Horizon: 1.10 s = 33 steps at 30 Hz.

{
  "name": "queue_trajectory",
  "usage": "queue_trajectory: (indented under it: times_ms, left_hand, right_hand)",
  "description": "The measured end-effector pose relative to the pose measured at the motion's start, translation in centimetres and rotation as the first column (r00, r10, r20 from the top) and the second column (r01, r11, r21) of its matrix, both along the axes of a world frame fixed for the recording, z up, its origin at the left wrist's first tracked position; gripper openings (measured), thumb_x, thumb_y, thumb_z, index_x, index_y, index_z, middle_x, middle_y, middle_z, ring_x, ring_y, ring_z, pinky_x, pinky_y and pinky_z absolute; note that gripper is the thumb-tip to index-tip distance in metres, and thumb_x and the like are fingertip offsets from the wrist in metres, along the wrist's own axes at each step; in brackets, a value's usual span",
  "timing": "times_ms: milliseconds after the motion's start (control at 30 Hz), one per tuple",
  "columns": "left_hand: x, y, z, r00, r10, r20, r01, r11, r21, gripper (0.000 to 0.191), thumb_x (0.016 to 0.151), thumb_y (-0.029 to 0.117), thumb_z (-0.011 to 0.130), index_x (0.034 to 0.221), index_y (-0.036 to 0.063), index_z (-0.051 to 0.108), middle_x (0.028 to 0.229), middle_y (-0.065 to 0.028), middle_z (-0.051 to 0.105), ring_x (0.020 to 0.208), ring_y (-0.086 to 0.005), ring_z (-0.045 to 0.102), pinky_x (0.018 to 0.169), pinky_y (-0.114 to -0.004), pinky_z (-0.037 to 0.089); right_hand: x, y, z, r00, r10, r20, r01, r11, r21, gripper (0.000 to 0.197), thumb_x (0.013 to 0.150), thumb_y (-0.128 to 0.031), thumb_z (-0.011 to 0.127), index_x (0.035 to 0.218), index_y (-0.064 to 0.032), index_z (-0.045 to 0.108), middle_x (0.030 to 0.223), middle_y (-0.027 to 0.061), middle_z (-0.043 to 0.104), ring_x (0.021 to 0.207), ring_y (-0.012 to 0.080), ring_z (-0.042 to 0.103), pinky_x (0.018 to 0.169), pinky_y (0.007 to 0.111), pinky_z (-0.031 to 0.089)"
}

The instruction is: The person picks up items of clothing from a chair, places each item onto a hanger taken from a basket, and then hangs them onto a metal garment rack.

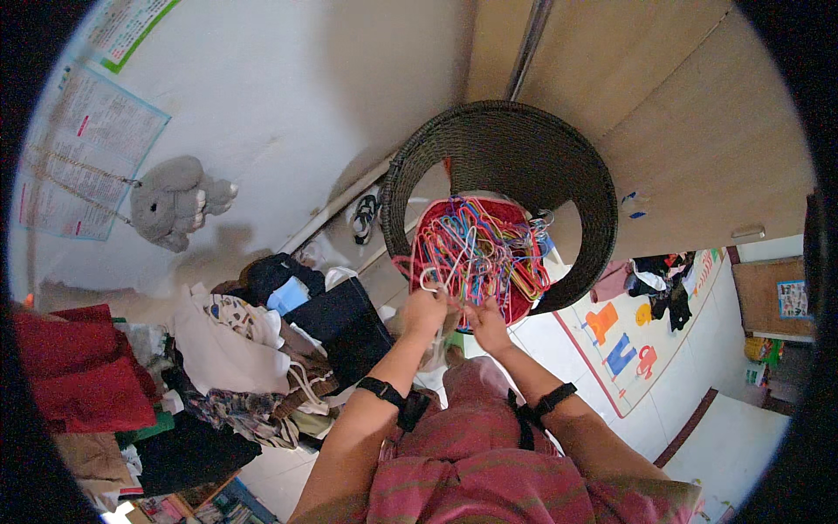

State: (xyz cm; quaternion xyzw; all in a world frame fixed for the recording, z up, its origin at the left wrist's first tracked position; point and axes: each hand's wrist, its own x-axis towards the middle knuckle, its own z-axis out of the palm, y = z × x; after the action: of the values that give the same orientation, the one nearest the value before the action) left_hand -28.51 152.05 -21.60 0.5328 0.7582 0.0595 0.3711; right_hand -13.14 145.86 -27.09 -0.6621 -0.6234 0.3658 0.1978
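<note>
My left hand [425,312] is closed around a cream plastic clothes hanger [430,278], whose hook points up past the fingers. Close by on the right, my right hand [488,324] has its fingertips at the front edge of a heap of hangers; whether it grips one is too unclear to tell. Pink, blue, white and yellow clothes hangers [484,245] lie tangled on a red cushion [522,313]. A dark round wicker seat [504,134] with side openings surrounds the cushion. Something pale and translucent hangs blurred below my left hand.
Piled clothes [229,354] and a black bag [344,327] lie to the left. A plush toy [167,200] hangs on the wall. A wooden cabinet [694,144] rises behind the wicker seat. On the right, a patterned mat [609,367] bears dark clothes [668,291].
</note>
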Motion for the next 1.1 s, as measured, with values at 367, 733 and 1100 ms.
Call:
queue_trajectory:
  times_ms: [367, 733, 1100]
  left_hand:
    - [-4.9, 3.9, -4.3, 0.97, 0.171, -0.175, -0.182, 0.982, -0.048, 0.036, 0.086, 0.037, 0.053, 0.09, 0.0043, 0.067, 0.087, -0.0204, 0.066, 0.084, -0.0399, 0.062, 0.073, -0.049, 0.048]
    - [-7.6, 4.0, -12.5, 0.991, 0.095, -0.09, -0.105, 0.988, -0.113, 0.045, 0.086, 0.046, 0.055, 0.1, 0.0054, 0.067, 0.093, -0.0186, 0.066, 0.088, -0.0377, 0.062, 0.075, -0.046, 0.048]
    - [-10.9, -2.3, -11.2, 0.949, -0.127, 0.288, 0.166, 0.979, -0.114, 0.048, 0.071, 0.035, 0.072, 0.108, 0.0066, 0.063, 0.088, -0.0119, 0.068, 0.078, -0.0243, 0.066, 0.071, -0.036, 0.051]
  right_hand:
    - [7.4, 2.4, 2.2, 0.689, -0.59, -0.422, 0.365, 0.785, -0.501, 0.027, 0.096, -0.025, 0.049, 0.102, -0.0037, 0.064, 0.066, -0.0003, 0.056, 0.055, 0.0075, 0.048, 0.051, 0.023, 0.04]
    - [8.7, 0.4, -2.6, -0.481, -0.75, -0.453, -0.016, 0.524, -0.851, 0.03, 0.095, -0.018, 0.042, 0.119, -0.0041, 0.053, 0.058, -0.0057, 0.035, 0.046, 0.0048, 0.032, 0.04, 0.019, 0.03]
    - [7.3, 1.1, -3.5, -0.493, -0.862, -0.119, -0.587, 0.431, -0.685, 0.029, 0.097, -0.027, 0.044, 0.111, -0.0069, 0.059, 0.058, -0.0046, 0.026, 0.045, 0.0057, 0.028, 0.037, 0.018, 0.03]
